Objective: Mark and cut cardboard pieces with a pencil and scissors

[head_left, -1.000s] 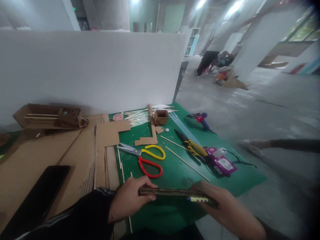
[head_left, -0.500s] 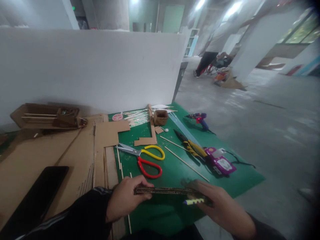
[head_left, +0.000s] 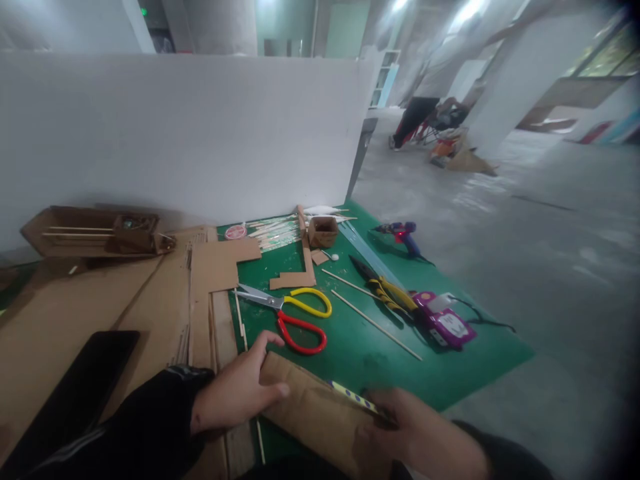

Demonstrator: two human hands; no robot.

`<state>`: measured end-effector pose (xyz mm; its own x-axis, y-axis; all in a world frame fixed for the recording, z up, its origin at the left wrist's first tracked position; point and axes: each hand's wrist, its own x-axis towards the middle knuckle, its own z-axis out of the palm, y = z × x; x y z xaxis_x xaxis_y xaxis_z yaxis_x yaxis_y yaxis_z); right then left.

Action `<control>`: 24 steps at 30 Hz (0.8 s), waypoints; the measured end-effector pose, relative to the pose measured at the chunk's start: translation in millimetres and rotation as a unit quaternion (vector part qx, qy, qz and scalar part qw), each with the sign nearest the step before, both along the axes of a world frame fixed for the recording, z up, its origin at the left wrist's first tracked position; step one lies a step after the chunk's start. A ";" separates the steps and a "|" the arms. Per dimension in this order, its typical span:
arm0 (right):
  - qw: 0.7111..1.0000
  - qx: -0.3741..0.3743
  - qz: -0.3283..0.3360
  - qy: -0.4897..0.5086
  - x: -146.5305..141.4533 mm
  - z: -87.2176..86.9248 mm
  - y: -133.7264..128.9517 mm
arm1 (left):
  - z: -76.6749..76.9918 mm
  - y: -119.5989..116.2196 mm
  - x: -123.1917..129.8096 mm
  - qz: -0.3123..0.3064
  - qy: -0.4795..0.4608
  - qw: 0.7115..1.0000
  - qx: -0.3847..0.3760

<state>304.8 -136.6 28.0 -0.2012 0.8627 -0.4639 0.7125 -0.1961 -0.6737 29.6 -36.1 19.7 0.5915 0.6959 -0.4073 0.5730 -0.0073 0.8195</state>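
My left hand [head_left: 245, 390] holds the left end of a brown cardboard piece [head_left: 313, 413], thumb on its face and fingers at its far edge. At the right end, my right hand [head_left: 415, 427] is closed round the cardboard and a pale yellow pen with blue dots [head_left: 353, 395], whose tip points left along the upper edge. The cardboard's broad face is turned up toward me. Just beyond it lie scissors [head_left: 280, 303] with one yellow and one red handle. Thin wooden sticks [head_left: 377, 323] rest on the green mat [head_left: 345, 363].
Yellow-black pliers [head_left: 385, 290], a purple device [head_left: 445, 323] and a glue gun [head_left: 403, 237] lie at the right. A small cardboard box [head_left: 323, 231] stands at the back. Cardboard sheets [head_left: 140, 293], a black phone [head_left: 75, 393] and a cardboard model [head_left: 100, 233] are on the left.
The cardboard has tilted from edge-on to showing its broad face, and its left end has moved down. The pen now lies slanted along its edge. My left hand has shifted slightly left.
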 end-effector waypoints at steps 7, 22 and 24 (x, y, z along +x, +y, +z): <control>0.998 0.021 -0.004 -0.053 -1.3 2.3 -0.5 | 8.9 -7.8 11.9 0.000 0.127 0.988 0.088; 0.983 0.181 -0.017 -0.035 19.7 19.0 1.0 | 17.8 2.9 5.2 -0.018 -0.028 0.989 0.144; 0.977 0.201 -0.003 -0.067 21.5 22.7 2.3 | 13.9 1.1 7.2 -0.033 -0.032 0.987 0.151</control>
<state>326.3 -134.3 50.7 -0.1568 0.9815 -0.1096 0.7987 0.0608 -0.5986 36.8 -35.1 33.5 0.6569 0.7395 -0.1467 0.5102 -0.2928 0.8087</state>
